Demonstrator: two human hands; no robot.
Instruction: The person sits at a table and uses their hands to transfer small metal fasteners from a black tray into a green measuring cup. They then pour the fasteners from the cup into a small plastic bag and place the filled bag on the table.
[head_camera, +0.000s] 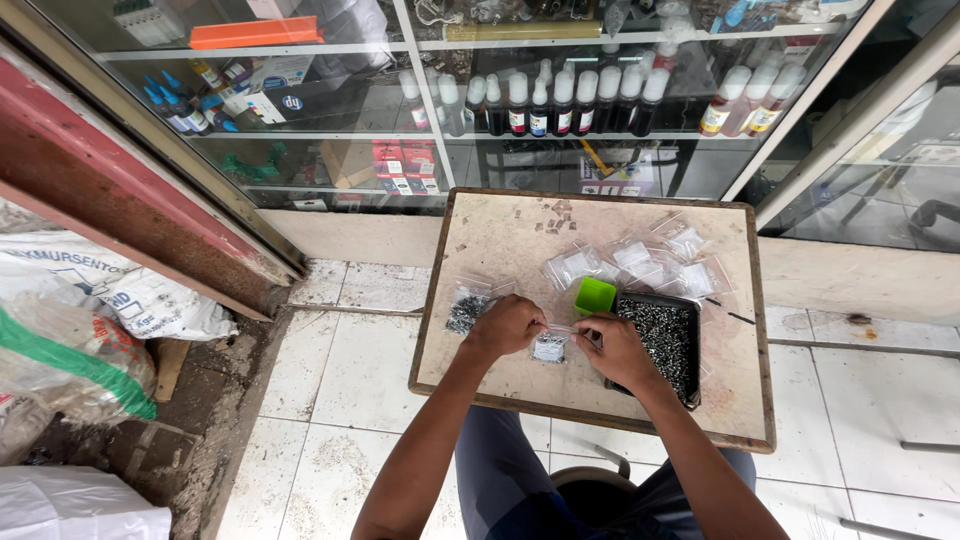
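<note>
pinching a small clear bag (549, 346) between them, both hands met at the near middle of the table (500, 250). the bag held a dark clump of small metal bits and lay flat on the top, its mouth edge running left to right between the two sets of fingertips. left hand (505, 326) sat on the bag's left side, fingers curled and closed on its upper left corner. right hand (617, 347) sat on the right side, fingers closed on the upper right edge. the bag lay just under the fingertips, both hands about equally near, touching it. a filled bag (466, 310) of the same bits lay just left of the left hand, apart from it. a black tray (668, 340) of loose bits sat right of the right hand, partly under the wrist. a green scoop (595, 295) stood at the tray's far left corner. a heap of empty clear bags (640, 265) lay beyond, toward the far right. the table was a worn beige board with a brown rim, standing on a white tiled floor (340, 400). a glass case (420, 120) with bottles and boxes stood behind. sacks (70, 330) lay at left.
</note>
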